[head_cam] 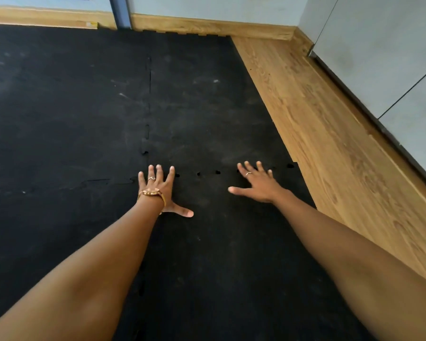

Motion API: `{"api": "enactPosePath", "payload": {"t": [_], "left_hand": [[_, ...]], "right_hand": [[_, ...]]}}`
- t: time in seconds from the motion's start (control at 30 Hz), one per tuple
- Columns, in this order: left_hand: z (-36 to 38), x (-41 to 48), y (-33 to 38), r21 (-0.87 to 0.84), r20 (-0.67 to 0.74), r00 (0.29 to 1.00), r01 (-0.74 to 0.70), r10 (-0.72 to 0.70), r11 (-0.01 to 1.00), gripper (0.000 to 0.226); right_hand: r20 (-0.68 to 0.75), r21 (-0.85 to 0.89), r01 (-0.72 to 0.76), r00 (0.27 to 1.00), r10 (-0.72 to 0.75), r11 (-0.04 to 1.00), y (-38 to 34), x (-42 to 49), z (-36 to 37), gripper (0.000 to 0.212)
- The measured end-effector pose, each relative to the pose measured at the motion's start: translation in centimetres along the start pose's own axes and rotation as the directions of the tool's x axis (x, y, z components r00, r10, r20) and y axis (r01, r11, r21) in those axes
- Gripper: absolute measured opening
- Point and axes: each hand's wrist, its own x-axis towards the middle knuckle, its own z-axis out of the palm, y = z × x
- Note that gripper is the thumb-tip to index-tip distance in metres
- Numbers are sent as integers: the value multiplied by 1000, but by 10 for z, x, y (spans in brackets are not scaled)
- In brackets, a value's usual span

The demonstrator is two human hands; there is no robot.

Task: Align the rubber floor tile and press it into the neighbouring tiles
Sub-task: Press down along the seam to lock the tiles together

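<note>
While both hands lie flat with fingers spread, gripping nothing, the rubber floor tile sits under them, its far seam running crosswise just beyond the left hand and under the right hand fingertips, still gapped.

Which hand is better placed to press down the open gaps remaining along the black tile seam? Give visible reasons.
The right hand. Its fingertips lie on the seam of the black rubber floor tile, between several dark gaps. The left hand rests flat at the seam's left end, where fewer gaps show.
</note>
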Motion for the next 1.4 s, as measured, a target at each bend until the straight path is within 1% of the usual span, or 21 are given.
{"api": "enactPosePath", "payload": {"t": [0.07,0.13,0.2,0.3,0.4,0.47,0.53,0.6,0.67,0.7,0.73,0.8,0.87,0.93,1.03,1.17,1.33,1.4], "left_hand": [[9,4,-11,-36,-5,999,-36,36,999,146],[20,2,-17,-27,-48,996,-81,80,996,140],[31,1,-20,-17,-99,990,-100,98,995,133],[40,1,-21,-15,-141,984,-115,111,993,124],[46,4,-23,-55,-187,973,-144,132,988,120],[44,2,-23,-73,-153,978,-153,140,986,121],[33,0,-21,-47,-73,990,-126,122,991,124],[15,1,-14,-6,60,996,-62,62,998,130],[-7,4,6,80,136,991,-13,2,997,137],[-16,6,21,115,144,990,-12,-4,993,141],[-23,7,37,125,137,990,-41,24,991,144],[-26,10,70,90,105,983,-163,153,983,150],[-18,11,98,59,122,962,-252,244,966,155],[-8,16,116,43,180,949,-270,258,962,155],[1,26,129,40,217,949,-243,229,969,155],[1,30,132,40,242,946,-230,214,972,157],[-10,27,139,63,269,939,-239,214,969,156],[-13,24,139,49,269,935,-253,231,966,154]], "right_hand": [[22,-17,-21,1000,21,1000,-8,9,12,104],[2,-47,-41,999,41,998,-11,10,21,109],[-5,-79,-55,998,55,995,-11,11,24,111],[39,-110,-72,996,77,991,-11,15,24,112],[84,-119,-69,993,80,990,-9,19,24,111],[119,-116,-74,989,87,991,-9,19,20,111],[149,-102,-84,984,98,991,-12,18,17,111],[176,-76,-76,980,89,994,-15,15,11,111],[157,-53,-69,985,77,996,-10,10,5,113],[130,-48,-87,987,93,995,-4,9,2,117],[97,-49,-128,986,132,991,4,6,-1,122],[62,-70,-239,968,243,969,23,2,-8,133],[86,-85,-336,935,343,938,42,-1,-10,137],[118,-64,-389,911,394,919,53,-2,-7,138],[142,-32,-372,917,373,928,65,5,-2,139],[203,-66,-345,914,351,936,69,9,-5,138],[209,-136,-295,925,318,946,76,6,-31,127],[214,-154,-328,910,355,932,71,7,-32,123]]}}
